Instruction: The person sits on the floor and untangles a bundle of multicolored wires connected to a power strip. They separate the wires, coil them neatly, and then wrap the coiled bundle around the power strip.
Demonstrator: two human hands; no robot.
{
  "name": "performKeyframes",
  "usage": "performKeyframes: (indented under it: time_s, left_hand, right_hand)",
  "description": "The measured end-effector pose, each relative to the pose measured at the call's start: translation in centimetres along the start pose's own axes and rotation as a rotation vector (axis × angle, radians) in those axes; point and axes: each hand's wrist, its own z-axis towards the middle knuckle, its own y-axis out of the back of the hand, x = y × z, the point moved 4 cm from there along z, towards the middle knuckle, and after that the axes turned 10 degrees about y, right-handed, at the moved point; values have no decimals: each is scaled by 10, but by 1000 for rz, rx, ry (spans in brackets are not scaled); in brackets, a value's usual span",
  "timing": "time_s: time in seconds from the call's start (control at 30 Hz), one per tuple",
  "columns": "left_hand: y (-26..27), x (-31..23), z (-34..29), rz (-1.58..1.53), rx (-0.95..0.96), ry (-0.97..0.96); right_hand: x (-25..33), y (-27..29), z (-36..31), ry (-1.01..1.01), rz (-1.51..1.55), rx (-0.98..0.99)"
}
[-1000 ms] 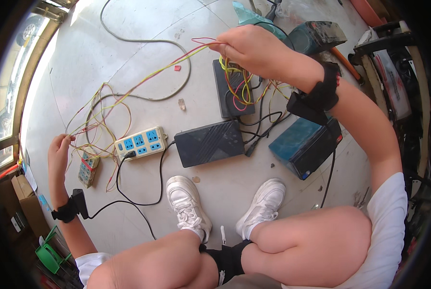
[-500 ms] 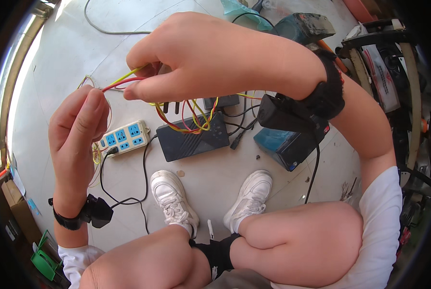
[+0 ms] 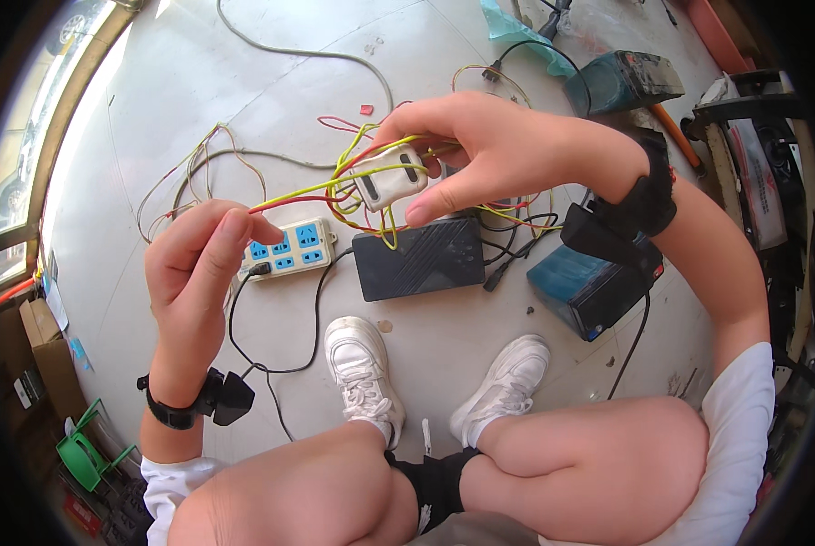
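Observation:
A red wire and a yellow-green wire (image 3: 296, 197) run taut from the pinched thumb and forefinger of my left hand (image 3: 193, 264). They lead right to a small white plastic block (image 3: 391, 185) with two dark slots, with loops of the same wires wound around it. My right hand (image 3: 480, 150) holds the block from its right side, fingers partly hidden behind it and thumb by its lower edge. Beneath the hands, a black power adapter (image 3: 418, 264) lies on the floor. Left of it, partly behind my left hand, is a power strip (image 3: 309, 238) with blue sockets and a black plug in it.
A dark battery-like block (image 3: 585, 287) lies right of the adapter, and a similar one (image 3: 626, 80) sits farther back. Thin loose wires (image 3: 230, 150) and a grey cable (image 3: 307, 56) cross the floor. A cluttered rack stands at right; a green chair (image 3: 84, 455) at lower left.
My right hand has moved down and right and turned, bringing the white block into sight. My left hand has shifted right and slightly down, still pinching the wires. The view has shifted too.

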Motion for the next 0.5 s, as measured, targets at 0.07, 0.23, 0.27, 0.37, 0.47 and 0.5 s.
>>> performKeyframes:
  time_s: [0.07,0.23,0.27,0.37,0.47,0.5]
  left_hand:
    - [0,0,1,-47,-33,21]
    - [-8,-9,-2,132,-6,-135]
    - [-12,-11,-3,213,12,-169]
    - [-18,-18,-6,296,-21,-278]
    - [-21,-20,-7,425,-104,-313]
    - [-24,-20,-7,515,-87,-360]
  right_hand:
    - [1,-4,2,47,-28,-76]
    - [-9,-11,-1,-156,207,-58]
    - [-11,-10,-2,-196,179,-34]
    - [-10,-8,-4,-177,166,-59]
    - [-10,-7,-5,-194,168,-100]
    - [-11,-6,-6,-235,154,-105]
